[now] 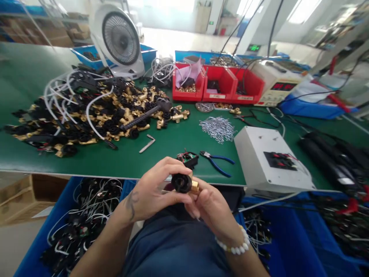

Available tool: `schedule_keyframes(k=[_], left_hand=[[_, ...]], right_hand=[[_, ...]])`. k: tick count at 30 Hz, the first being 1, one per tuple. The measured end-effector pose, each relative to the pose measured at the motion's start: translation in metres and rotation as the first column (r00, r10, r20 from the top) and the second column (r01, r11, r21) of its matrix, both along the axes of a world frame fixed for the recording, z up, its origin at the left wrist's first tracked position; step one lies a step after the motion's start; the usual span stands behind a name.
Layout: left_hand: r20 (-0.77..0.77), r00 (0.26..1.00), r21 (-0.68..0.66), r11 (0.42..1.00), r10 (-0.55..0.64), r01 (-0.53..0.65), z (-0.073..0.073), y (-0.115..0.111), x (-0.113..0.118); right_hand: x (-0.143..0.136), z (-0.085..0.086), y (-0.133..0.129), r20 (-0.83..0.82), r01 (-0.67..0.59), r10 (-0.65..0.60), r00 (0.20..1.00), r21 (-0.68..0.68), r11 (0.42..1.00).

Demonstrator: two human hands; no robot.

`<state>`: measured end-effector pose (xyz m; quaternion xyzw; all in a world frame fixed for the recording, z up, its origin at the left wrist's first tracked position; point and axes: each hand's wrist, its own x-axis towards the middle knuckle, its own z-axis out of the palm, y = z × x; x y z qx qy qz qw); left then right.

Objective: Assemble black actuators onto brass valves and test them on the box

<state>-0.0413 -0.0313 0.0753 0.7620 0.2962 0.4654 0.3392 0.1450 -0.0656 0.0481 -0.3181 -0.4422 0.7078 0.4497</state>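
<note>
Between my two hands, over the front edge of the bench, is a brass fitting (195,187) with a round black plastic cap (181,182) on it. My left hand (160,184) pinches the black cap between thumb and fingers. The fingers of my right hand (210,202) are closed around the brass end; the palm side partly hides it. Just beyond the hands lies a small black housing (188,158) with a green circuit board showing. Blue-handled cutting pliers (218,161) rest to its right.
A large pile of brass-and-black fittings (121,111) covers the left, a black hammer (147,115) on top. Metal hooks (217,129) lie mid-bench before red bins (219,86). A grey box (271,157) stands right, a fan (119,38) behind. Blue crates (63,200) sit below.
</note>
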Motion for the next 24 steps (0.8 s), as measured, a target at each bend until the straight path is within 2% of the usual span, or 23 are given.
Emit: schedule_keyframes(k=[2, 4, 7, 8, 10, 12, 13, 16, 19, 24], left_hand=[[0.002, 1.0, -0.041, 0.999, -0.03, 0.03, 0.003, -0.001, 0.009], [0.015, 1.0, -0.078, 0.997, 0.028, -0.026, 0.001, 0.0, 0.012], [-0.042, 0.965, -0.09, 0.961, 0.259, -0.262, -0.008, 0.009, 0.016], [-0.126, 0.93, -0.066, 0.932, 0.346, -0.356, -0.011, 0.014, 0.018], [-0.389, 0.803, 0.027, 0.877, 0.451, -0.48, -0.019, 0.023, 0.024], [-0.6, 0.673, 0.099, 0.875, 0.432, -0.473, -0.026, 0.029, 0.034], [-0.652, 0.643, 0.101, 0.887, 0.401, -0.451, -0.03, 0.031, 0.04], [-0.657, 0.67, 0.043, 0.904, 0.346, -0.425, -0.039, 0.033, 0.057], [-0.604, 0.712, -0.004, 0.892, 0.358, -0.452, -0.047, 0.035, 0.065], [-0.446, 0.807, -0.07, 0.884, 0.387, -0.462, -0.058, 0.04, 0.054]], right_hand=[[0.004, 0.001, -0.001, -0.078, 0.015, -0.018, 0.997, -0.043, 0.999], [0.008, 0.001, -0.001, -0.13, 0.062, -0.07, 0.989, -0.065, 0.996], [0.013, 0.001, -0.002, -0.187, 0.099, -0.112, 0.976, -0.077, 0.992], [0.014, 0.001, -0.002, -0.201, 0.101, -0.115, 0.973, -0.076, 0.992], [0.015, 0.002, -0.003, -0.219, 0.106, -0.118, 0.968, -0.064, 0.992], [0.015, 0.002, -0.005, -0.22, 0.128, -0.134, 0.966, -0.044, 0.991], [0.015, 0.003, -0.006, -0.215, 0.14, -0.144, 0.966, -0.034, 0.99], [0.015, 0.003, -0.008, -0.181, 0.15, -0.151, 0.972, -0.015, 0.988], [0.016, 0.002, -0.009, -0.159, 0.154, -0.154, 0.975, -0.008, 0.988], [0.018, 0.003, -0.011, -0.166, 0.16, -0.158, 0.973, -0.002, 0.987]])
